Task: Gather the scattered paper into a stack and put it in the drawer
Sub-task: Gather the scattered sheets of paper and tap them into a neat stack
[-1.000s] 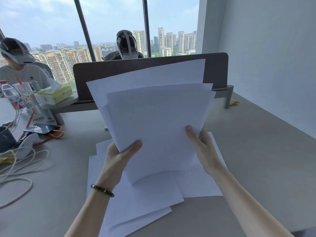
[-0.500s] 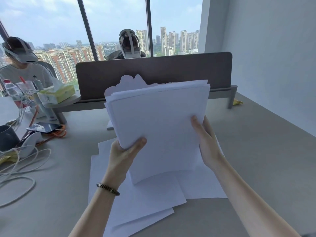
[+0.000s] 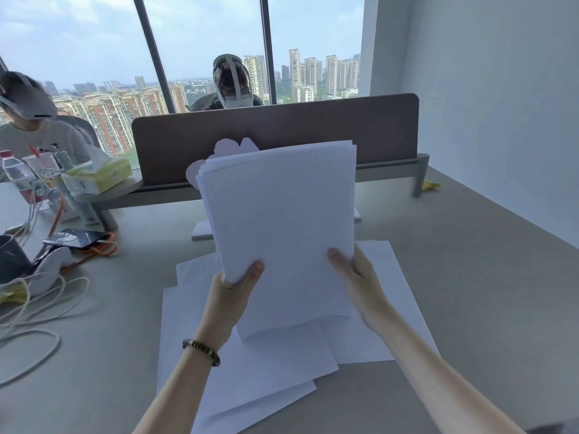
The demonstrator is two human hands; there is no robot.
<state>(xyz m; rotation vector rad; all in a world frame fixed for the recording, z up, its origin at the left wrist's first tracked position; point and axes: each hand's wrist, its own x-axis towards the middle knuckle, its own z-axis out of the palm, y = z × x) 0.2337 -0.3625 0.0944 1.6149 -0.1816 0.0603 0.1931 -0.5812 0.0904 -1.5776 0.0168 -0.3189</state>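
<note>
At nine o'clock, on the far left of the desk [image 3: 470,292], lie loose white cables [image 3: 37,327], a dark mug [image 3: 11,258] and a phone [image 3: 78,239] resting on an orange cord; a tissue box [image 3: 97,178] sits at about ten o'clock, clear of the work. Toward centre, the left hand [image 3: 228,300], a beaded bracelet [image 3: 202,350] on its wrist, grips the lower left edge of the held stack [image 3: 282,227], thumb curled over the front face and the other fingers hidden behind. The stack stands near upright at twelve o'clock from the wrists, raised off the desk, its upper edges slightly fanned and not yet square. The right hand [image 3: 357,274] clasps the lower right edge, thumb on the front and fingers wrapped behind. Beneath both forearms, from six toward four o'clock, several loose sheets [image 3: 266,371] lie overlapped on the desk, ungathered. A brown partition [image 3: 313,126] stands behind the stack. Assessment: gathering is part done and the squaring of the held bundle is in hand. The next move probably calls for tapping the bundle's bottom edge on the desk to align it, then collecting the sheets below. No drawer is in view; its position cannot be determined.
</note>
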